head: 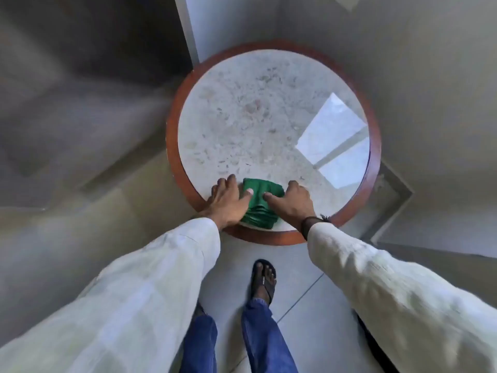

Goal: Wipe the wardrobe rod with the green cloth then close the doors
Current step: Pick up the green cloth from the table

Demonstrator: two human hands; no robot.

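Note:
A folded green cloth (260,203) lies near the front edge of a round stone-topped table (242,117) with a reddish wooden rim. My left hand (228,200) rests on the cloth's left side, thumb pressing on it, fingers spread on the tabletop. On the cloth's right side sits my right hand (293,201), its thumb on the fabric. Neither hand has lifted the cloth. The wardrobe, its rod and its doors are not in view.
Pale walls surround the table, and a lighter vertical panel (204,25) rises behind it. A dark, blurred area (80,76) fills the left. Grey tiled floor (295,278) lies under my sandalled feet in front of the table.

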